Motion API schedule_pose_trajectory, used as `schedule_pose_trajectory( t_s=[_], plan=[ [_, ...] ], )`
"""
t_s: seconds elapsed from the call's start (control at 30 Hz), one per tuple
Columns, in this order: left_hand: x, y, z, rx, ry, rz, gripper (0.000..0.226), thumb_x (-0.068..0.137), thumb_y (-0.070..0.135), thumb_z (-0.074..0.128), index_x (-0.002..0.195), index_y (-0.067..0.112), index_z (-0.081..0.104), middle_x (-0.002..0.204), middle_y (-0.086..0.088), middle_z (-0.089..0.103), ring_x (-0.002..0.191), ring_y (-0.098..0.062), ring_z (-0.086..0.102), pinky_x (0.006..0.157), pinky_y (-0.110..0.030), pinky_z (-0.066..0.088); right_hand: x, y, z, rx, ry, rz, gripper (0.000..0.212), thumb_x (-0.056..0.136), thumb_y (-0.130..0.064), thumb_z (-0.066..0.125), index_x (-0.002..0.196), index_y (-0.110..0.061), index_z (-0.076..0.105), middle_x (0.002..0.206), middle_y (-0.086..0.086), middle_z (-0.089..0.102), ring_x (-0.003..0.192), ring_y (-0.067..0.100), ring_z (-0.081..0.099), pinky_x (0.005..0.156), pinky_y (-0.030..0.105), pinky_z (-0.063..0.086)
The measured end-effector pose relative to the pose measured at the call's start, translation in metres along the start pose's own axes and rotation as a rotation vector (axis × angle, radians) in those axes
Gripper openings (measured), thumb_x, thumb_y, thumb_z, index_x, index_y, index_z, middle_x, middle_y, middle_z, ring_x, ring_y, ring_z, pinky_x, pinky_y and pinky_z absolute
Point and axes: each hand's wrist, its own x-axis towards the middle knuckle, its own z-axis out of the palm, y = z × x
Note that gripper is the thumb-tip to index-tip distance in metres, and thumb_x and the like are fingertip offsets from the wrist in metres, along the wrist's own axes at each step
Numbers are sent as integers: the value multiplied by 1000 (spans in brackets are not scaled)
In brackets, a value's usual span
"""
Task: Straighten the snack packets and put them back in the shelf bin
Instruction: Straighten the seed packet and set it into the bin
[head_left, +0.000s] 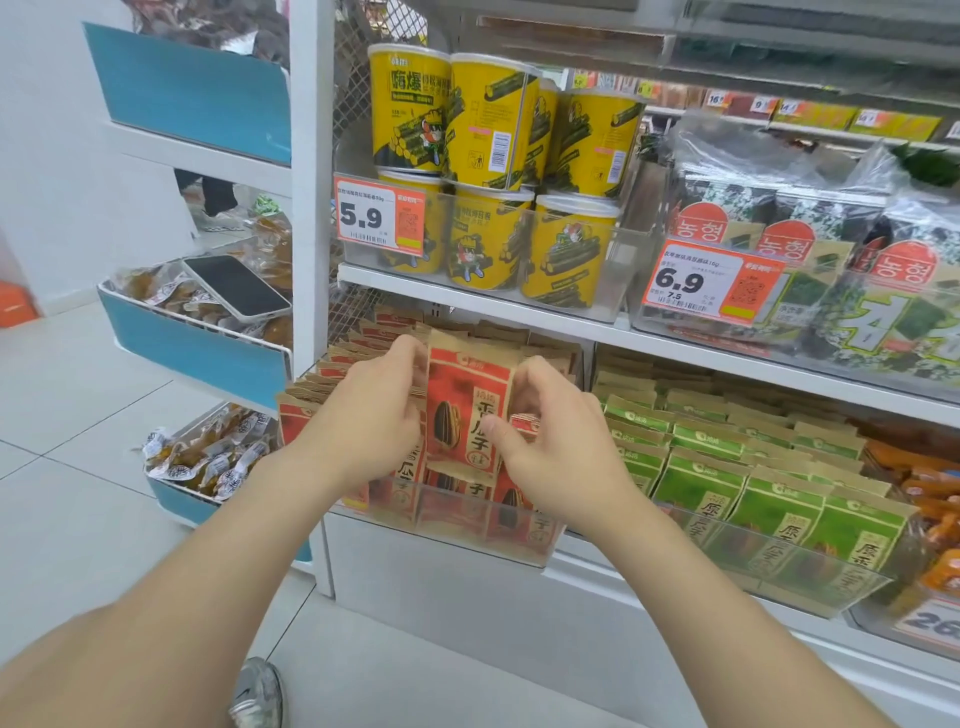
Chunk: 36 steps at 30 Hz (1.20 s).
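We have one red packet (467, 410) held between both hands: the left hand (371, 415) curls its fingers on the left edge, and the right hand (558, 447) pinches the right edge with the thumb on the front. The packet stands upright, its long axis vertical, above the other packets (353, 345) in the clear bin (467, 535). The bin lies straight below the grip, so we judge that the coming move is a plain lowering, with both hands equally near.
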Motion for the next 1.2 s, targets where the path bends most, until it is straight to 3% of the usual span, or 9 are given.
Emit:
schedule_pose_trajectory(
  t_s=[0.13, 0.3, 0.43, 0.57, 0.67, 0.73, 0.87, 1.03, 1.2],
  plan=[
    [2, -6, -2, 34, -42, -4, 45, 100, -4, 50, 129, 30, 45, 101, 2, 72, 85, -16, 67, 65, -32, 54, 1, 3, 9, -192, -121, 2, 24, 96, -38, 77, 101, -31, 54, 97, -16, 68, 102, 15, 61, 102, 42, 36],
    [0, -7, -3, 58, -75, 37, 55, 94, -7, 53, 126, 37, 54, 124, 4, 70, 114, -19, 67, 91, -44, 61, 4, 3, 10, -265, -140, 5, 27, 88, -46, 81, 91, -29, 60, 92, -17, 67, 105, 8, 52, 100, 41, 25],
    [-1, 0, -7, -37, 5, 97, 45, 89, -1, 60, 110, 38, 66, 102, 12, 74, 85, -10, 70, 73, -37, 62, 10, 3, 8, -96, -64, 50, 30, 86, -49, 87, 82, -31, 64, 84, -17, 76, 94, 2, 67, 99, 38, 29],
    [-4, 4, -7, -139, -28, 161, 35, 86, 13, 65, 106, 41, 74, 102, 22, 76, 100, -7, 71, 90, -36, 61, 9, 5, 13, -147, -149, 45, 37, 84, -48, 88, 76, -31, 57, 74, -16, 69, 87, 2, 63, 109, 45, 36],
    [-4, 2, 0, -6, -98, 195, 28, 92, 25, 65, 110, 41, 77, 100, 24, 76, 92, -5, 69, 90, -36, 59, 8, 1, 6, -333, -266, -1, 22, 85, -37, 80, 98, -41, 62, 94, -22, 60, 112, 13, 49, 110, 45, 28],
    [-1, 0, 5, 49, -93, 207, 25, 93, 25, 65, 106, 44, 75, 90, 18, 77, 72, -6, 69, 73, -28, 56, 8, 0, -3, -278, -282, 10, 51, 81, -22, 66, 125, -45, 63, 117, -21, 63, 123, 12, 50, 113, 44, 34],
    [8, -6, 12, 109, -103, 155, 20, 96, 27, 64, 109, 39, 74, 106, 15, 76, 81, -7, 72, 82, -31, 57, 7, 7, -9, -325, -345, 23, 39, 90, -5, 53, 108, -35, 72, 83, -15, 69, 77, 7, 63, 73, 40, 60],
    [16, -12, 14, 32, -174, 102, 17, 93, 22, 66, 87, 38, 71, 102, 9, 78, 98, -22, 70, 84, -42, 62, 13, 13, -12, -416, -225, 24, 43, 87, -6, 55, 112, -31, 78, 66, -20, 54, 64, 1, 51, 72, 33, 56],
    [19, -11, 27, 104, -361, 76, 19, 90, 8, 68, 81, 25, 68, 95, 3, 72, 91, -19, 68, 79, -44, 62, 13, 10, -3, -368, -289, 68, 25, 84, -25, 49, 66, -13, 62, 57, 2, 60, 56, 21, 57, 56, 45, 58]
  ],
)
